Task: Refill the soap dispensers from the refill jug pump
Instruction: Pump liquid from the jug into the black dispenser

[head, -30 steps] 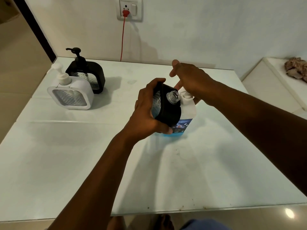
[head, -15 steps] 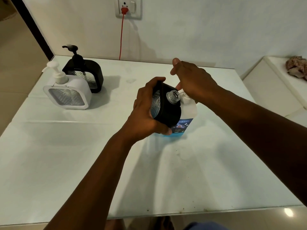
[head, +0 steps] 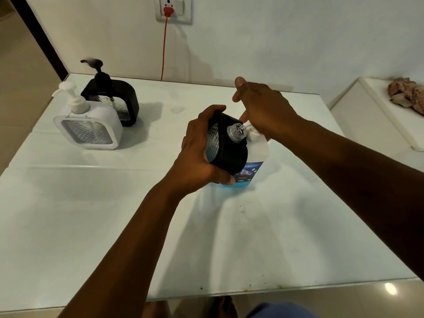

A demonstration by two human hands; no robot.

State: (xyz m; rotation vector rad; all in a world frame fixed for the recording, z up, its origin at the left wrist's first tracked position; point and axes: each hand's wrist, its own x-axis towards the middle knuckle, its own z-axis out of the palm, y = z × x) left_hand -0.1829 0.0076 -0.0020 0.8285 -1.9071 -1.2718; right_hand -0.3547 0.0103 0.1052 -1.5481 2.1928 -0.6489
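Near the middle of the white table [head: 114, 226], the person's left hand [head: 197, 157] is wrapped round a black soap dispenser [head: 229, 154] with its pump off, fingers curled over the far edge and thumb under the near corner, tilting it so the clear threaded neck [head: 236, 133] meets the spout of the refill jug [head: 257, 152]. The right hand [head: 263, 111] lies on top of the jug's pump head, which it hides, fingers fairly straight and thumb lifted, as if pressing down; I cannot tell how hard. From where I stand the dispenser looks rigid, squarish and easy to span with one hand, with a ribbed clear window on its face; it should grow heavier as it fills, and any soap on the casing would make it slippery, so holding the flat sides low, as now, seems right. The jug stands on the table, white above and blue below, and looks stiff and heavy enough to stay put under the pump. A white dispenser [head: 89, 127] and another black dispenser [head: 114, 97], pumps fitted, stand touching at the far left corner.
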